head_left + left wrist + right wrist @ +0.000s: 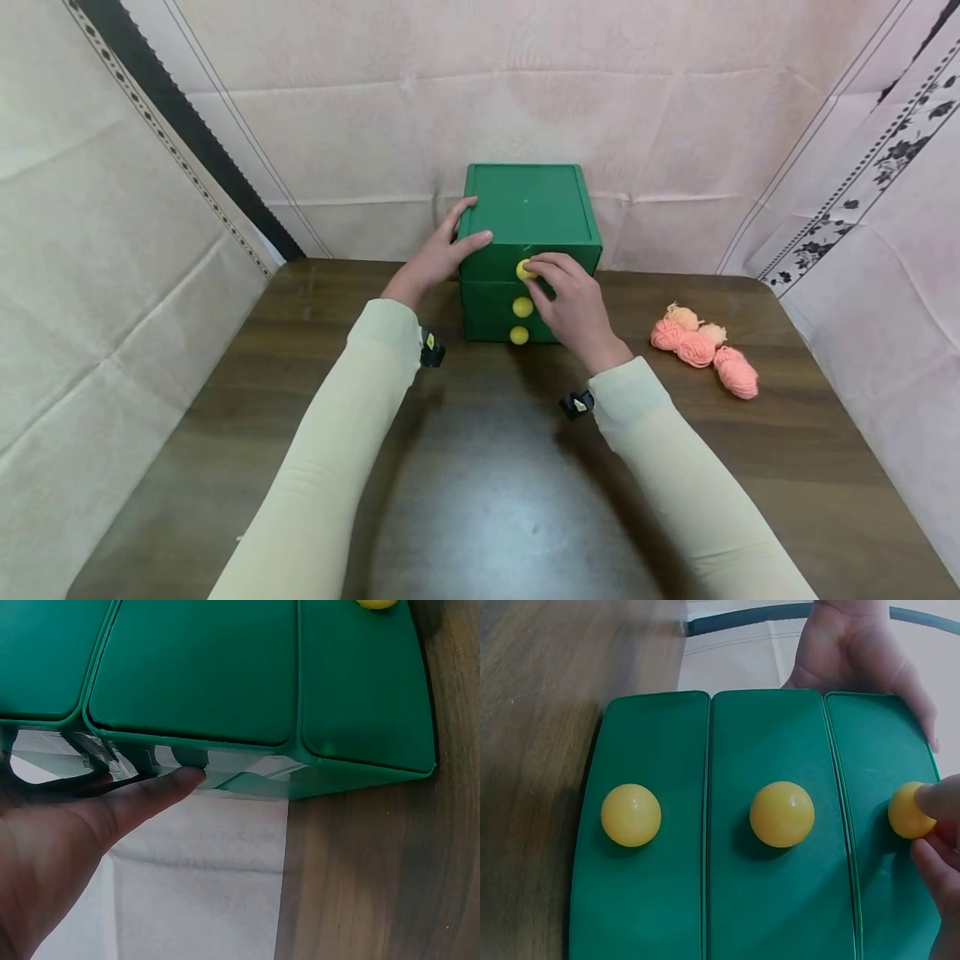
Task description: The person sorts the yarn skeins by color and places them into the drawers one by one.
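A green three-drawer box (528, 200) stands at the back of the table, a round yellow knob on each drawer. My right hand (573, 307) pinches the top knob (906, 814) between thumb and fingers. In the head view, the middle knob (522, 307) and the bottom knob (519, 335) are untouched below it. All the drawers look closed in the right wrist view. My left hand (441, 254) rests against the left side of the box with its fingers extended. Clear tape shows on that side in the left wrist view, near the hand.
Several balls of pink and peach yarn (696, 348) lie on the right part of the brown wooden table (465, 500). A pale cloth (360, 133) hangs right behind the box, with more cloth along both sides.
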`<control>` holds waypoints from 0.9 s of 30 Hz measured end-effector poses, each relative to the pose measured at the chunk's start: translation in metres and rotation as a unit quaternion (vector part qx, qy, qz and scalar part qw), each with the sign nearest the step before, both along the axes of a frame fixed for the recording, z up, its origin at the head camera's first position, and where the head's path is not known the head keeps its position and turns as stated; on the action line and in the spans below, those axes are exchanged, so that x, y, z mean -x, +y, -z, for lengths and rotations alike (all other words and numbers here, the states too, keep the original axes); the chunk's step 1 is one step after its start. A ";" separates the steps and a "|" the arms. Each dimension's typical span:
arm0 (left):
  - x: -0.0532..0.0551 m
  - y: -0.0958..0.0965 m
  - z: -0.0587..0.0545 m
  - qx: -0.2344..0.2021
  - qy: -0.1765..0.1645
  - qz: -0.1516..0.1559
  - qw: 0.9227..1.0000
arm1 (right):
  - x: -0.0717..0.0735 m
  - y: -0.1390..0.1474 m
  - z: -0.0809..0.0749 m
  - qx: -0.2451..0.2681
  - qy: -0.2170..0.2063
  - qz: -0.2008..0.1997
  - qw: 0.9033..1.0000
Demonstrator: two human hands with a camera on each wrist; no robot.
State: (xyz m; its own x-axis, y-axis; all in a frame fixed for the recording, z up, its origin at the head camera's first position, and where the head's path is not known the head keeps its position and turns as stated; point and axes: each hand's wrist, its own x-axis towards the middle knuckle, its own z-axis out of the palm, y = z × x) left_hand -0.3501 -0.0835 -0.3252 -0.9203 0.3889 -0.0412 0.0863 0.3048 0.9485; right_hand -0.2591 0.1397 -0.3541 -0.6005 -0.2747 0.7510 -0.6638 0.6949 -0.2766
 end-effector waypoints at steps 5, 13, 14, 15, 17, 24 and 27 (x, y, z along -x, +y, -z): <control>-0.009 0.001 -0.008 -0.003 -0.013 0.001 1.000 | -0.002 0.001 0.004 0.015 0.003 -0.001 1.000; -0.021 0.001 -0.021 -0.002 -0.024 0.008 1.000 | -0.007 0.006 0.016 0.045 -0.019 0.005 0.999; -0.021 0.001 -0.021 -0.002 -0.023 0.008 1.000 | -0.007 0.007 0.019 0.047 -0.021 0.005 0.999; -0.021 0.001 -0.020 -0.002 -0.022 0.007 1.000 | -0.007 0.007 0.021 0.048 -0.024 0.005 0.999; -0.021 0.001 -0.020 0.000 -0.019 0.007 1.000 | -0.007 0.008 0.026 0.050 -0.031 0.007 0.998; -0.021 0.000 -0.021 0.008 -0.015 0.008 1.000 | -0.004 0.006 0.038 0.046 -0.056 0.008 0.997; -0.022 0.001 -0.021 0.011 -0.013 0.007 1.000 | -0.003 0.003 0.040 0.045 -0.069 0.008 0.997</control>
